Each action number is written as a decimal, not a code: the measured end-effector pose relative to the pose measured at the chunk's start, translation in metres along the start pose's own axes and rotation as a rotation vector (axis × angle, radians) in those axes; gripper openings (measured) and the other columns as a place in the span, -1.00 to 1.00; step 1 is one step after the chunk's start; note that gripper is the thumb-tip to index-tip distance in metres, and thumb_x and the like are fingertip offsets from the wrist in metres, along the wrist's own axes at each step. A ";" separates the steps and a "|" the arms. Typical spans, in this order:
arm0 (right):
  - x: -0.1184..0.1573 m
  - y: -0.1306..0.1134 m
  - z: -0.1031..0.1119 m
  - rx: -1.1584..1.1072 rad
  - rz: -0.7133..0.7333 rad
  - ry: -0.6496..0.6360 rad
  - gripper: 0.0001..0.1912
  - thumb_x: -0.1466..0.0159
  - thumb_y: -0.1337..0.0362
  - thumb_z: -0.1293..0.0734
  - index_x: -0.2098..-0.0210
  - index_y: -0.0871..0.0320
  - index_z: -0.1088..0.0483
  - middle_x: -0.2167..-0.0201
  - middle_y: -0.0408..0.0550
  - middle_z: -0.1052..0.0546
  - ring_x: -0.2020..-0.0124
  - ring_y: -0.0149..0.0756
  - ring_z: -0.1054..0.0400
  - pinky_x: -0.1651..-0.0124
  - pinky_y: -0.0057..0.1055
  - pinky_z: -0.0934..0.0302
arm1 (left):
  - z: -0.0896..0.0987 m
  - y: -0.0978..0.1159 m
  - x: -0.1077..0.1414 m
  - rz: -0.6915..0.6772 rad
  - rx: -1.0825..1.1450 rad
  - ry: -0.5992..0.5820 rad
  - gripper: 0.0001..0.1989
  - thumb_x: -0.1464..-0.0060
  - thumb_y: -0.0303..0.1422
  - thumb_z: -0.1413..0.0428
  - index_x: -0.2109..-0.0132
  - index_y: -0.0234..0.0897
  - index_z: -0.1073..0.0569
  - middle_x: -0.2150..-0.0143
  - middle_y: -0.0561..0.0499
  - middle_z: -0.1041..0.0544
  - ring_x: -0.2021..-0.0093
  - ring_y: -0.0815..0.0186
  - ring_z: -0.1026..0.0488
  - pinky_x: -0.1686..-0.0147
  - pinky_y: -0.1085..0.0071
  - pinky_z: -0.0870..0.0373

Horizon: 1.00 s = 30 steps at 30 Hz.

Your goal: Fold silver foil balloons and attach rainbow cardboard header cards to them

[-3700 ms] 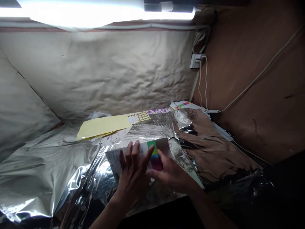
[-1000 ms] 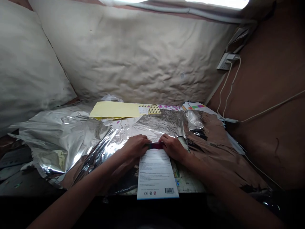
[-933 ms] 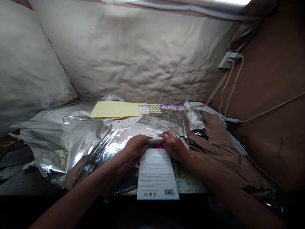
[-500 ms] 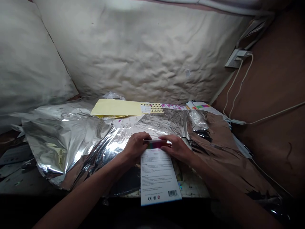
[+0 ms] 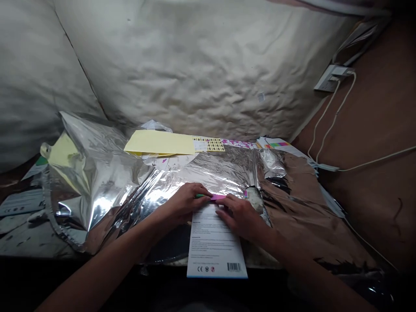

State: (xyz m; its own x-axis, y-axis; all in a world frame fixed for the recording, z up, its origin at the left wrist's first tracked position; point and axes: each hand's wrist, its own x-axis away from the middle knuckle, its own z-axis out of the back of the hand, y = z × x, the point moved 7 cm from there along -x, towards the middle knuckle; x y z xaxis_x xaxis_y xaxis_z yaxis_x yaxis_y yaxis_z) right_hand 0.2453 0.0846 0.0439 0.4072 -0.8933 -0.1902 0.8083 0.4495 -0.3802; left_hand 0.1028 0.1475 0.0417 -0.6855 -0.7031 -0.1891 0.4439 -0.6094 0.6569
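On the white card at lower centre, the only mark I can read is a CE mark, printed near the bottom left edge. Just beside it stand two small round symbols, too small for me to make out; the second looks crossed through. At the bottom right of the card is a barcode, its digits illegible. Above these, rows of small print fill the card, but I can't read a word. The leaflet at far left and the grid of labels at upper centre also carry marks too small to read.
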 end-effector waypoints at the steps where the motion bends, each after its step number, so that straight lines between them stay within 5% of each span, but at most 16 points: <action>1: 0.000 -0.001 -0.004 0.042 -0.042 -0.051 -0.75 -0.37 0.21 -0.29 -0.01 0.09 -0.42 0.12 0.00 -0.47 0.20 -0.19 -0.42 0.16 -0.32 -0.27 | 0.000 -0.001 0.000 0.008 0.018 0.013 -0.77 -0.19 -0.35 -0.10 0.09 -0.19 -0.64 0.12 -0.03 -0.62 0.11 0.25 -0.52 0.11 0.43 -0.36; 7: -0.003 0.000 -0.010 0.084 -0.137 -0.149 -0.68 -0.35 0.16 -0.30 -0.06 0.10 -0.39 0.04 0.02 -0.46 0.15 -0.12 -0.42 0.14 -0.27 -0.25 | -0.004 -0.008 -0.002 0.026 -0.011 0.078 -0.77 -0.12 -0.41 -0.15 0.10 -0.18 -0.64 0.14 0.00 -0.61 0.13 0.26 -0.52 0.11 0.43 -0.37; 13: -0.005 0.003 -0.011 -0.076 -0.125 0.008 -0.82 -0.31 0.28 -0.36 0.09 0.11 -0.45 0.16 -0.06 -0.53 0.15 -0.22 -0.42 0.12 -0.35 -0.23 | -0.008 -0.013 -0.003 0.033 0.015 0.078 -0.74 -0.03 -0.45 -0.16 0.14 -0.15 -0.66 0.12 0.04 -0.63 0.12 0.27 -0.53 0.07 0.42 -0.37; 19: -0.010 -0.006 -0.006 0.189 -0.072 0.125 -0.88 -0.32 0.27 -0.32 0.32 0.10 -0.49 0.31 -0.01 -0.50 0.23 -0.16 -0.35 0.26 -0.30 -0.18 | -0.007 -0.012 -0.001 0.038 0.016 -0.008 -0.74 -0.05 -0.39 -0.18 0.11 -0.09 -0.65 0.07 0.02 -0.64 0.05 0.20 -0.52 0.03 0.37 -0.37; 25: -0.029 0.012 -0.015 -0.060 -0.065 -0.071 -0.93 -0.23 0.35 -0.38 0.40 0.14 -0.46 0.27 -0.04 -0.44 0.17 -0.20 -0.30 0.10 -0.27 -0.20 | -0.007 -0.007 0.001 -0.106 0.071 -0.192 -0.75 -0.11 -0.45 -0.14 0.13 -0.08 -0.66 0.04 0.01 -0.64 -0.13 0.15 -0.45 -0.06 0.37 -0.31; 30: -0.024 0.018 -0.016 -0.124 -0.074 -0.006 -0.96 -0.27 0.34 -0.34 0.33 0.15 -0.40 0.24 -0.04 -0.42 0.15 -0.21 -0.28 0.08 -0.26 -0.18 | -0.003 -0.011 0.005 0.001 0.023 -0.065 -0.54 -0.07 -0.37 -0.18 -0.15 -0.16 -0.49 -0.05 -0.04 -0.57 -0.04 0.16 -0.49 -0.03 0.36 -0.35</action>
State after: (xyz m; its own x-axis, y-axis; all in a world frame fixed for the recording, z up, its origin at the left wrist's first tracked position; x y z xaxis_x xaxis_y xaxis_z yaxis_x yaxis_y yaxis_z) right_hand 0.2433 0.1141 0.0268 0.3512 -0.9238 -0.1526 0.7774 0.3786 -0.5023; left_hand 0.0965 0.1501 0.0310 -0.7210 -0.6784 -0.1412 0.4319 -0.5993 0.6741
